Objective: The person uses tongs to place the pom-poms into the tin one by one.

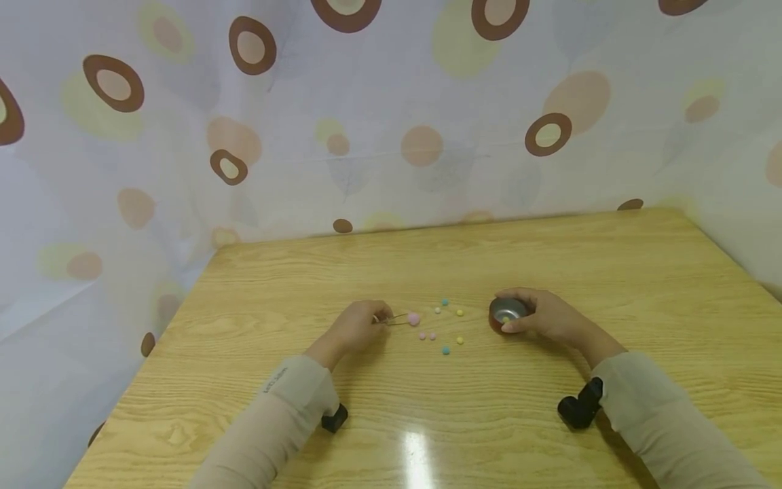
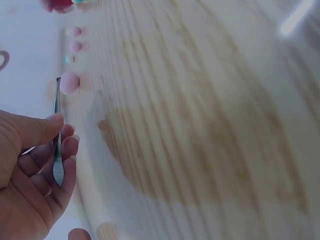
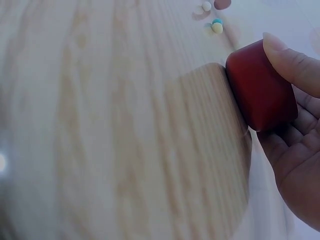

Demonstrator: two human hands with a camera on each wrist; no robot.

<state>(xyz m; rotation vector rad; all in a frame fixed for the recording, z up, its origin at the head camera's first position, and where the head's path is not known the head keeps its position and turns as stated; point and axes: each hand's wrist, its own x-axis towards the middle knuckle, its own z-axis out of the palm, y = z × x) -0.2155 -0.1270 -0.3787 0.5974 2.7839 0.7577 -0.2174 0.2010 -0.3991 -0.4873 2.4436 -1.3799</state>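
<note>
My left hand point(image 1: 360, 327) pinches metal tweezers point(image 2: 57, 145) between thumb and fingers, the tips pointing right. Those tips reach a pink ball point(image 1: 413, 319), larger than the beads around it; whether they squeeze it I cannot tell. In the left wrist view the pink ball point(image 2: 69, 83) sits right beside the tip. On the other side, my right hand point(image 1: 550, 318) holds a small cup point(image 1: 497, 324), thumb and fingers around its wall. Red outside point(image 3: 260, 87) and silvery inside, the cup stands upright on the table. A small yellow piece point(image 1: 506, 319) shows inside it.
Between the hands lie small beads: two pink ones point(image 1: 427, 336), a white one point(image 1: 437, 310), blue ones point(image 1: 445, 351) and yellow ones point(image 1: 460, 340). The wooden table point(image 1: 379, 435) reaches back to a patterned cloth point(image 1: 379, 183). Black wrist devices point(image 1: 580, 405) hang below both cuffs.
</note>
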